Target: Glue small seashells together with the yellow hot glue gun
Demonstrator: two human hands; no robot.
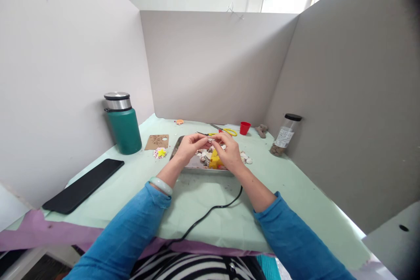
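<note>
Over a shallow metal tray (207, 171), my left hand (189, 147) and my right hand (229, 152) meet fingertip to fingertip. Both are closed in a pinch on one small whitish piece (211, 139), too small and too covered to name. In the tray lie several shells (204, 156) and a yellow piece (215, 160), partly hidden by my right hand. More white shells (246, 159) sit at its right edge. Left of the tray are a round decorated piece with a yellow star (160, 153) and a brown card (157, 141) with a hole.
A green bottle (124, 129) and a black phone-like slab (85, 185) stand and lie at left. Behind the tray are yellow-handled scissors (229, 131) and a red cup (244, 128). A clear jar (285, 136) leans at right. A black cable (210, 211) crosses the front; grey panels (216, 65) enclose the table.
</note>
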